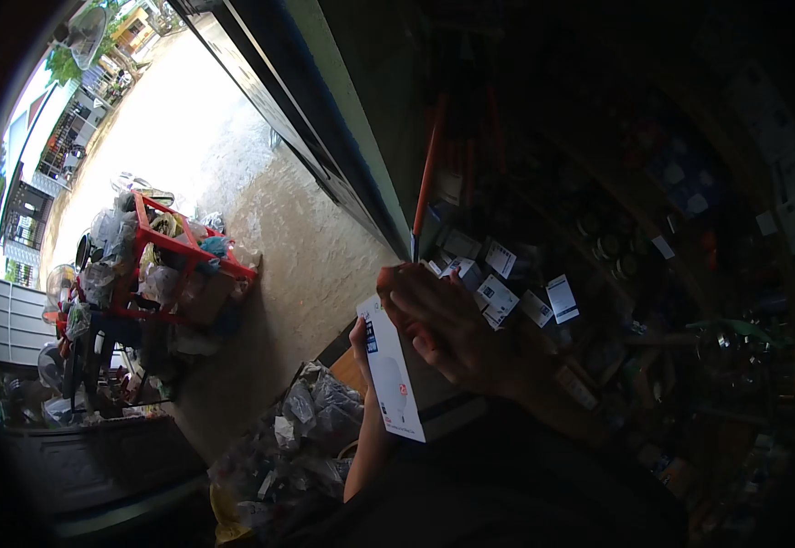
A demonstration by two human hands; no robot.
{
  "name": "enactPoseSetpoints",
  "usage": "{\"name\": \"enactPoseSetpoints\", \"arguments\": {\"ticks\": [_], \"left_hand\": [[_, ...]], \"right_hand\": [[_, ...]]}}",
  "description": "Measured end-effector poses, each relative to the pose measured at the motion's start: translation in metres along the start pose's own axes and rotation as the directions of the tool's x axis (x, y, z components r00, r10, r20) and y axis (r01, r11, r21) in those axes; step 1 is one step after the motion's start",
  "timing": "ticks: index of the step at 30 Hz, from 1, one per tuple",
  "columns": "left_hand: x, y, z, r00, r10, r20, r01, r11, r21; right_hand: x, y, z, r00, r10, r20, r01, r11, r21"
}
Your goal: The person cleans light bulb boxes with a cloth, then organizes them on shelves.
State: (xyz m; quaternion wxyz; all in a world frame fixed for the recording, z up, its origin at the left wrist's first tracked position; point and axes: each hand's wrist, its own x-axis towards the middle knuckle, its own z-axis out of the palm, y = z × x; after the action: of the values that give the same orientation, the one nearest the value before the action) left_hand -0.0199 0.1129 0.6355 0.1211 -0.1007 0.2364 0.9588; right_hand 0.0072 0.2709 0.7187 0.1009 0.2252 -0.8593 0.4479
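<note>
A white light bulb box, printed with a bulb picture and a dark blue label, is tilted in front of my body. My left hand is closed around its left side, with the thumb along the edge and the other fingers hidden behind. At the upper end of the box, my right hand has its fingers bent together against the top and right side. Shadow hides the right fingertips. Beyond this hand, several white boxes with printed labels lie in a dim heap.
A red frame full of plastic-wrapped goods stands at left by the bright concrete ground. Plastic bags are piled below my left arm. An orange pole leans beside the door edge. Dark shelves with goods fill the right.
</note>
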Motion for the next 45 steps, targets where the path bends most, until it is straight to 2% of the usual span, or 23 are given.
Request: {"name": "enactPoseSetpoints", "arguments": {"ticks": [1, 4, 7, 8, 11, 12, 13, 16, 19, 20, 23, 26, 29, 30, 31, 33, 36, 39, 40, 43, 45], "left_hand": [[0.000, 0.000, 0.002, 1.000, 0.007, -0.019, -0.007, 1.000, -0.009], [0.018, 0.011, -0.053, 0.996, -0.069, 0.059, 0.073, 0.995, -0.062], [0.018, 0.019, -0.055, 0.998, 0.008, 0.057, -0.008, 1.000, -0.004], [0.014, 0.016, -0.052, 1.000, 0.025, 0.018, -0.025, 1.000, 0.016], [-0.006, 0.007, -0.031, 0.994, 0.108, 0.015, -0.107, 0.955, 0.278], [-0.013, 0.004, -0.015, 0.991, 0.134, 0.025, -0.134, 0.927, 0.351], [-0.011, 0.002, -0.007, 0.991, 0.130, -0.003, -0.125, 0.956, 0.266], [-0.001, 0.001, 0.013, 0.990, 0.133, -0.055, -0.133, 0.991, -0.014], [0.021, 0.027, -0.033, 0.977, 0.212, -0.032, -0.209, 0.974, 0.084], [0.020, 0.034, -0.035, 0.957, 0.275, -0.094, -0.255, 0.949, 0.183], [0.012, 0.040, -0.028, 0.946, 0.322, -0.042, -0.301, 0.918, 0.258], [0.010, 0.037, -0.046, 0.948, 0.314, -0.043, -0.302, 0.937, 0.174], [-0.009, 0.022, 0.005, 0.919, 0.330, 0.216, -0.356, 0.929, 0.095], [-0.016, 0.016, 0.021, 0.921, 0.319, 0.225, -0.344, 0.935, 0.082], [-0.014, 0.014, 0.022, 0.913, 0.316, 0.258, -0.331, 0.943, 0.018], [-0.011, 0.015, 0.022, 0.890, 0.321, 0.324, -0.303, 0.947, -0.107], [0.006, 0.034, -0.004, 0.904, 0.384, 0.188, -0.415, 0.893, 0.176], [0.019, 0.049, -0.018, 0.924, 0.383, 0.003, -0.372, 0.895, 0.245], [0.023, 0.047, -0.031, 0.924, 0.381, -0.032, -0.355, 0.886, 0.300], [0.021, 0.034, -0.042, 0.961, 0.261, -0.091, -0.233, 0.942, 0.243], [0.017, 0.026, -0.039, 0.992, 0.125, -0.035, -0.118, 0.980, 0.163]], "right_hand": [[-0.003, -0.004, 0.002, 0.999, -0.042, 0.028, 0.041, 0.999, 0.007], [-0.020, -0.015, 0.002, 0.976, -0.045, 0.215, 0.018, 0.992, 0.126], [-0.033, -0.013, -0.005, 0.963, -0.006, 0.268, -0.054, 0.975, 0.217], [-0.033, -0.013, -0.008, 0.964, 0.014, 0.266, -0.057, 0.987, 0.152], [-0.023, -0.003, -0.004, 0.984, 0.174, 0.048, -0.180, 0.917, 0.356], [-0.016, -0.007, -0.009, 0.983, 0.174, 0.061, -0.183, 0.890, 0.417], [-0.009, -0.010, -0.013, 0.982, 0.173, 0.073, -0.187, 0.860, 0.476], [-0.014, -0.005, -0.006, 0.995, -0.031, 0.098, 0.010, 0.979, 0.201], [-0.030, -0.019, -0.011, 0.968, 0.027, 0.248, -0.050, 0.995, 0.088], [-0.036, -0.016, -0.006, 0.985, 0.052, 0.167, -0.085, 0.977, 0.197], [-0.048, -0.009, 0.003, 0.964, 0.219, 0.152, -0.254, 0.928, 0.273], [-0.042, 0.000, 0.003, 0.949, 0.299, 0.104, -0.316, 0.877, 0.361], [-0.030, 0.019, 0.005, 0.896, 0.443, 0.026, -0.394, 0.767, 0.506], [-0.018, 0.015, -0.016, 0.872, 0.478, 0.104, -0.466, 0.747, 0.475], [-0.016, 0.014, -0.019, 0.867, 0.481, 0.129, -0.473, 0.714, 0.517], [-0.011, 0.013, -0.022, 0.860, 0.477, 0.183, -0.483, 0.642, 0.595], [-0.027, -0.008, -0.016, 0.950, 0.300, 0.081, -0.298, 0.807, 0.509], [-0.049, -0.002, -0.002, 0.970, 0.180, 0.165, -0.244, 0.656, 0.715], [-0.047, -0.003, -0.005, 0.979, 0.169, 0.117, -0.205, 0.759, 0.617], [-0.041, 0.003, -0.015, 0.968, 0.193, 0.163, -0.249, 0.832, 0.496], [-0.030, 0.003, -0.022, 0.981, 0.116, 0.159, -0.168, 0.914, 0.370]]}}
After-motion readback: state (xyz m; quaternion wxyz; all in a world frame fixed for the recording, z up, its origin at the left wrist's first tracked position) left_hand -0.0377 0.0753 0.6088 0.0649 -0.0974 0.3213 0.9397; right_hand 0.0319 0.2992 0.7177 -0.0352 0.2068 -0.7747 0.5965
